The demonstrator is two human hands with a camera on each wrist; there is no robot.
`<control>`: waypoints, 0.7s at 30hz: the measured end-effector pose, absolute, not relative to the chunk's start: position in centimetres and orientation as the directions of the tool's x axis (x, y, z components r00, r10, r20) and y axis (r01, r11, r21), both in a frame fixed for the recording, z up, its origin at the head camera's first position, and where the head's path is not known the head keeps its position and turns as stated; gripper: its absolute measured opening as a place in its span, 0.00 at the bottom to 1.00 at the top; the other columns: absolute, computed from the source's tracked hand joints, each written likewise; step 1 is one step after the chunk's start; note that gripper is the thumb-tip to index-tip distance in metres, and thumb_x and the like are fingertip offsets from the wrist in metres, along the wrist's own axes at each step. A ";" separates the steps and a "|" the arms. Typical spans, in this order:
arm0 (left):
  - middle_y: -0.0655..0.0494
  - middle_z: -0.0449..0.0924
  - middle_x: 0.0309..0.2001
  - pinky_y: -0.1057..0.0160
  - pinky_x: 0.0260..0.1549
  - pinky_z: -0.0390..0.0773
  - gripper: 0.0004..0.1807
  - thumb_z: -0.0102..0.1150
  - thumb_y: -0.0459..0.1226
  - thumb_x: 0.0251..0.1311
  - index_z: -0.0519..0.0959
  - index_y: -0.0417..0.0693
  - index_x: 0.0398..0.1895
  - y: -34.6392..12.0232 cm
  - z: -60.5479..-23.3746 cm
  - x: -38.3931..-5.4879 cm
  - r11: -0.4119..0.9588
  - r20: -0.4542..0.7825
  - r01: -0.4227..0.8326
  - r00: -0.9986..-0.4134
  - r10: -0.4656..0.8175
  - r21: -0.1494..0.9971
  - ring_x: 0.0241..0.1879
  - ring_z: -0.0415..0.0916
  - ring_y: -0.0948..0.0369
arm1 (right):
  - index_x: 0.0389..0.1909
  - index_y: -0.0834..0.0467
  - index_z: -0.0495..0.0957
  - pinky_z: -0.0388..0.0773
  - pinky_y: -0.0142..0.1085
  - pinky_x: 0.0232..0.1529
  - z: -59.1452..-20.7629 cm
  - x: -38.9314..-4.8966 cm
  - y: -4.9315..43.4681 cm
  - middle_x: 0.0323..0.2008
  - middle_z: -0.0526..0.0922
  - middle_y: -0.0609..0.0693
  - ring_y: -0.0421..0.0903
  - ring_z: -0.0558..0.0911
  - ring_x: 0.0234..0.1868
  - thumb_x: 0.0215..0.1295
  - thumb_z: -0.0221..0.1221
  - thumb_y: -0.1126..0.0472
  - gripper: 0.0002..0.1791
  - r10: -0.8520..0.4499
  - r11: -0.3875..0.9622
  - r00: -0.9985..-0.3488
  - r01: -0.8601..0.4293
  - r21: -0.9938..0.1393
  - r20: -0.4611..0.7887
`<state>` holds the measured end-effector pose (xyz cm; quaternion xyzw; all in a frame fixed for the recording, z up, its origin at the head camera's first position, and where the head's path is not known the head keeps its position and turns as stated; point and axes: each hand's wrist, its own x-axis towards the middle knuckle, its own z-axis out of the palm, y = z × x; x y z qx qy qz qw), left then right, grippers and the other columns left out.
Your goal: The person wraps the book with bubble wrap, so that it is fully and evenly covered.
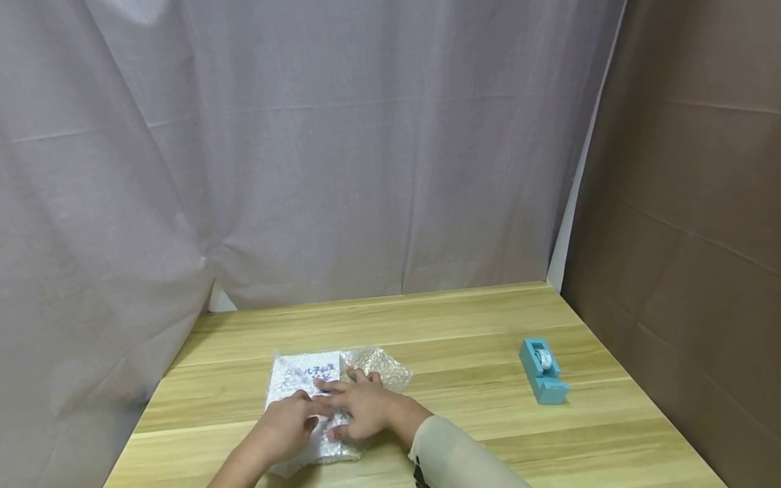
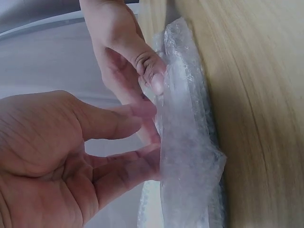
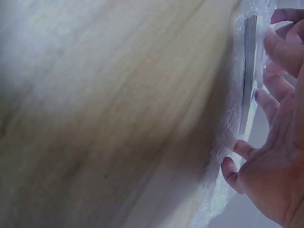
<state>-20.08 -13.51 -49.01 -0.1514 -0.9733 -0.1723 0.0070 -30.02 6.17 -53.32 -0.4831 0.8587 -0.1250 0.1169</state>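
Note:
A white book (image 1: 293,378) with purple-blue lettering on its cover lies under clear bubble wrap (image 1: 388,370) at the front of the table. My right hand (image 1: 365,409) rests across its right side with the fingers spread, pressing on the wrap. From the left, my left hand (image 1: 287,425) reaches onto the cover, its fingertips touching the wrap beside the right fingers. In the left wrist view, the left thumb stands apart from the finger below it. The stacked page edges (image 3: 249,71) show through the wrap in the right wrist view.
A blue tape dispenser (image 1: 543,373) with a roll of clear tape stands on the right of the wood-grain table (image 1: 464,352). Grey curtain (image 1: 317,169) hangs behind and at the left, and a brown one (image 1: 689,224) at the right.

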 end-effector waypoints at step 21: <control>0.44 0.93 0.50 0.37 0.46 0.90 0.12 0.75 0.32 0.63 0.92 0.46 0.49 -14.1 -48.9 -20.3 0.882 -0.013 0.170 -0.981 0.196 0.440 0.42 0.89 0.48 | 0.84 0.21 0.59 0.59 0.75 0.80 -53.6 -30.0 6.2 0.89 0.52 0.27 0.68 0.55 0.89 0.75 0.63 0.39 0.40 -0.860 0.506 -0.503 -0.811 -0.293 -0.090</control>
